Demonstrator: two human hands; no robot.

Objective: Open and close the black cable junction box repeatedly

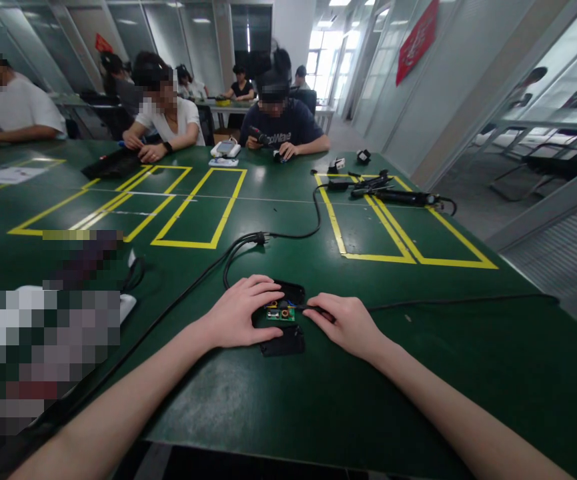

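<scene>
A small black power adapter case (288, 339) lies open on the green table (318, 387), showing a green circuit board (281, 311). My left hand (243, 312) rests on the case's left side, fingers curled over it and holding it down. My right hand (345, 322) is closed in a pinch on a thin black tool (313, 309) whose tip points at the board. A black cable (458, 301) runs right from the tool.
A black power cord with a plug (255, 239) loops just behind the case. Yellow tape rectangles (203, 207) mark the table. Black tools (393, 195) lie at the far right. Several people sit working at the far side. A white object (125, 307) lies at left.
</scene>
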